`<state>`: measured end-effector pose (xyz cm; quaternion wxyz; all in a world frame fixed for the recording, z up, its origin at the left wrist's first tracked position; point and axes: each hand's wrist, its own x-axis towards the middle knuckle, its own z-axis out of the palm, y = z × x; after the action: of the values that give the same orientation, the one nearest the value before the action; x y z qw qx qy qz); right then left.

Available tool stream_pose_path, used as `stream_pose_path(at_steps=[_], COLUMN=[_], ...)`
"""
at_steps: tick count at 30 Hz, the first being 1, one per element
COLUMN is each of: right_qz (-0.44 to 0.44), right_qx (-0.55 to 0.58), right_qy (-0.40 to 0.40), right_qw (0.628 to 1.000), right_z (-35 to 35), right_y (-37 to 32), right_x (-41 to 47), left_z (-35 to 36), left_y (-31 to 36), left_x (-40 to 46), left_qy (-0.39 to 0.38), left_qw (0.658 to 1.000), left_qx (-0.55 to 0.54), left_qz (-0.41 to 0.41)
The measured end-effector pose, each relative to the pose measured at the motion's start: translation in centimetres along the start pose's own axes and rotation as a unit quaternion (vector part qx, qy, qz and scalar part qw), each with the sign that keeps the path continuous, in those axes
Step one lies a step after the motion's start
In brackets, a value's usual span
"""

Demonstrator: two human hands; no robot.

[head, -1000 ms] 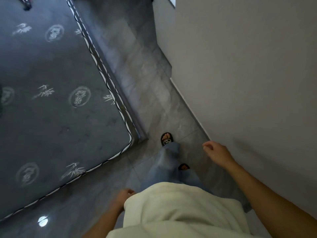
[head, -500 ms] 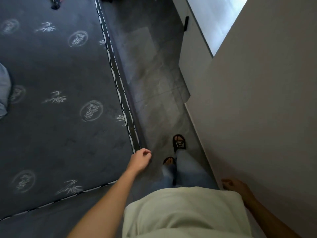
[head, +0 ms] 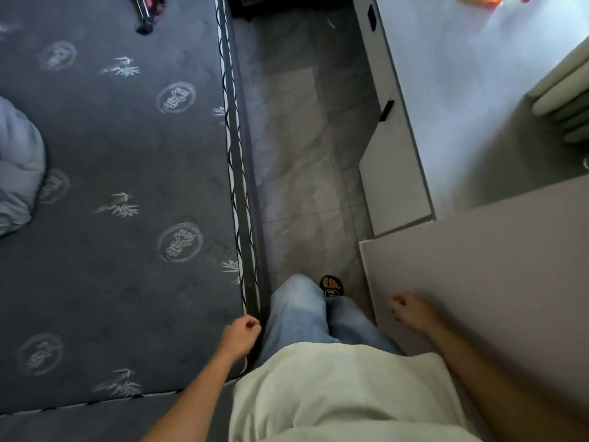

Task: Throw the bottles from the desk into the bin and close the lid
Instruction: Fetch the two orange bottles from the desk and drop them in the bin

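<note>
No bottle and no bin show in the head view. The white desk (head: 462,100) comes into sight at the upper right, with an orange thing (head: 479,0) at its far edge, too blurred to name. My left hand (head: 239,336) hangs loosely curled and empty beside the mattress corner. My right hand (head: 411,309) swings low next to the grey wall, fingers curled, holding nothing. I stand in the narrow aisle between bed and wall.
A dark grey patterned mattress (head: 121,186) fills the left, with a pale blue cloth (head: 17,167) on it. A grey wall (head: 494,282) juts in on the right. Grey tiled floor (head: 299,148) runs ahead between them. Pale green curtain folds (head: 567,100) hang at the right edge.
I have walked forward along the bed. The wall's end and the white desk have come into view. My arms have swung with each step, both hands empty throughout.
</note>
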<state>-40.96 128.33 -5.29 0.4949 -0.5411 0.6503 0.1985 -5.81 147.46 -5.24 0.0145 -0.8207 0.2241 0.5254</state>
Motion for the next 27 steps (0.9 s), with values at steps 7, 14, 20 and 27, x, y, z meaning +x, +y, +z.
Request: stream_pose_path(at_steps=[7,14,20,27], right_qz=[-0.087,-0.073,-0.007,0.108], right_qx=[-0.022,-0.044,-0.033,0.013], right_qy=[0.025,0.011,0.015,-0.050], right_qw=[0.996,0.996,0.999,0.993], right_z=[-8.5,-12.3,-13.7,-16.4], right_y=[-15.7,-24.0,-25.0,-23.8], right_x=[6.9,11.8,13.3,15.7], left_z=[-4.5,-13.9,-22.9,-31.7], left_y=[-0.2,6.3,19.7,37.1], left_x=[1.9,9.5,17.1,25.4], left_qy=[-0.049,-0.053,-0.041,-0.019], left_qw=[0.996,0.994,0.998,0.995], left_qx=[-0.012,-0.031,-0.036,-0.002], left_qz=[-0.076,-0.086,0.009,0.102])
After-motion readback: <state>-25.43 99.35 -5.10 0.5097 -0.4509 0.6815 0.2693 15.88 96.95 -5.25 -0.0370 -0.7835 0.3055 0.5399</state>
